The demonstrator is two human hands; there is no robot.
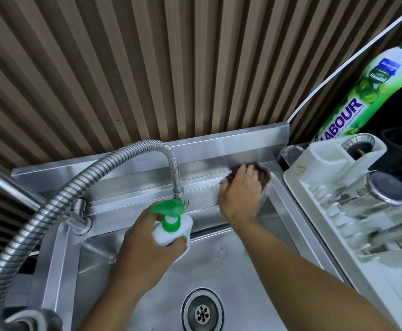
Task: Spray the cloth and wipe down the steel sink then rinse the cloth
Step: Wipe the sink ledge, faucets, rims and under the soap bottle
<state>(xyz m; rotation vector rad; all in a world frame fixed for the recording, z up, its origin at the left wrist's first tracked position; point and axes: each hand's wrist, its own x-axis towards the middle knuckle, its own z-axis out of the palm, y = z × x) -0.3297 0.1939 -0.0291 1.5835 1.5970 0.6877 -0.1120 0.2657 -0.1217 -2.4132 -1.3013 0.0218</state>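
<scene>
My left hand (pixel 147 240) grips a white spray bottle (pixel 171 231) with a green trigger head, held over the back of the steel sink (pixel 231 259). My right hand (pixel 240 192) lies flat on a dark brown cloth (pixel 263 174) and presses it against the sink's back ledge near the right corner, under the steel backsplash (pixel 195 149). Most of the cloth is hidden under my fingers. The drain (pixel 202 312) sits at the bottom of the basin.
A flexible steel faucet hose (pixel 76 187) arches over the left side, its spout just behind the spray bottle. A white dish rack (pixel 319 187) with glasses stands right of the sink. A green dish soap bottle (pixel 372 87) rises behind the rack.
</scene>
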